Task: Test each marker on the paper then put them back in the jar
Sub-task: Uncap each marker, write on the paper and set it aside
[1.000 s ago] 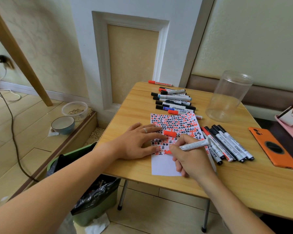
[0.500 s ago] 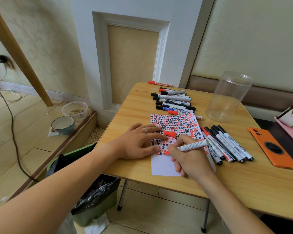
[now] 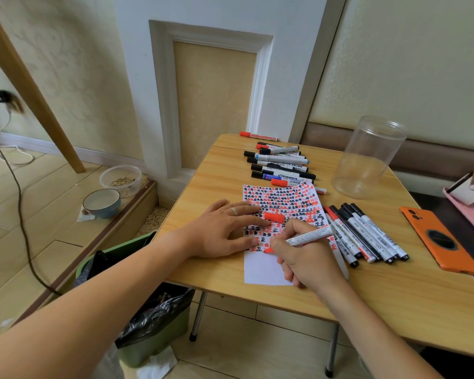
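Marker [image 3: 309,236] with a red tip is gripped in the right hand [image 3: 307,255], fingers curled round the white barrel, tip set on the paper [image 3: 266,272] at centre frame. Paper is laid flat on the wooden table [image 3: 216,176] and is covered with red and black marks on its upper part; the lower strip is left blank. Left hand [image 3: 222,231] is pressed flat on the paper's left edge, fingers straight and spread, nothing held; a ring is seen on one finger. Red cap [image 3: 274,217] is left lying on the paper just beside the left fingertips. Group of markers [image 3: 367,233] is laid side by side right of the paper, touching one another. Second group of markers [image 3: 281,164] is stacked above the paper toward the table's far edge, with a single red marker [image 3: 257,135] set apart at the far edge. Clear jar [image 3: 367,157] is stood upright at upper right of the table, with no markers seen inside. Orange phone [image 3: 441,242] is placed face down at the right edge. Green bin [image 3: 137,310] with a black liner is seen under the table's left side; two bowls [image 3: 101,202] are seen on the floor at left.
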